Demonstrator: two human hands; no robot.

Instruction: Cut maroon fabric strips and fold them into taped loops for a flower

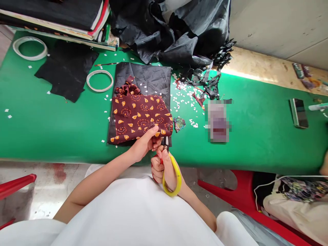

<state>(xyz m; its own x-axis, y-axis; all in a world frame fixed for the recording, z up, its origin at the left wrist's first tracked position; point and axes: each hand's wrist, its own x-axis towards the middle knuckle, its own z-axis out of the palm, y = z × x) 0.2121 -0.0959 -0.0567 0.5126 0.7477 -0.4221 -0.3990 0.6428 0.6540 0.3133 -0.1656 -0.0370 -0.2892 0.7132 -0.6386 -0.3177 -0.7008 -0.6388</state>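
Apparent cutting step: left hand point(145, 142) grip pinches maroon printed fabric point(138, 116); right hand point(167, 168) clamps scissors point(165, 148) at its edge. Next snip likely needs that edge taut.

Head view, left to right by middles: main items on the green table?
Large white ring → black scrap → smaller white ring → patterned maroon cloth → small iridescent piece → pixelated item → phone-like device. Scissors left out: they overlap the cloth.
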